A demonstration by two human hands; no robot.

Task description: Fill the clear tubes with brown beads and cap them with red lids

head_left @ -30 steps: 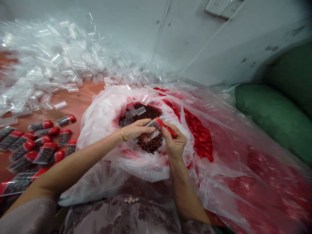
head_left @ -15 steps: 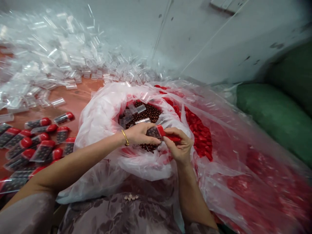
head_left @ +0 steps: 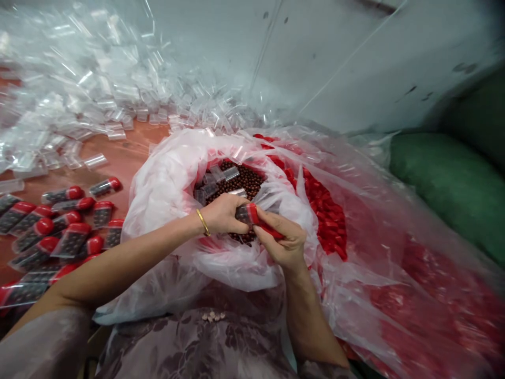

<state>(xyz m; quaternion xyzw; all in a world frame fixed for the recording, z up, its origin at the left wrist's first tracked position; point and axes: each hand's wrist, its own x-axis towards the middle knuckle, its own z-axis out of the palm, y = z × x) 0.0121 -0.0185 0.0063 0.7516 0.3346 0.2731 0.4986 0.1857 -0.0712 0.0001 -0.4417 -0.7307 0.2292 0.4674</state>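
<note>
Above the opening of a white plastic bag (head_left: 158, 173), my left hand (head_left: 224, 213) grips a small clear tube (head_left: 242, 213) that holds dark beads. A red cap (head_left: 252, 212) sits at the tube's right end. My right hand (head_left: 286, 239) is closed, with its thumb and fingertips at that capped end. Another red piece (head_left: 272, 230), which looks like a cap, shows between the fingers of this hand. Below both hands lie loose brown beads (head_left: 250, 181) inside the bag, with a few empty clear tubes (head_left: 231, 173) on top of them.
Filled tubes with red caps (head_left: 73, 239) lie on the orange table (head_left: 134, 145) at the left. A large heap of clear tubes (head_left: 98, 89) spreads behind them against the wall. To the right, clear plastic holds many red caps (head_left: 325, 216), with a green sack (head_left: 437, 179) beyond.
My right hand has shifted slightly left, closer to my left hand, and its fingertips now press against the tube's capped end. The camera view has tilted slightly.
</note>
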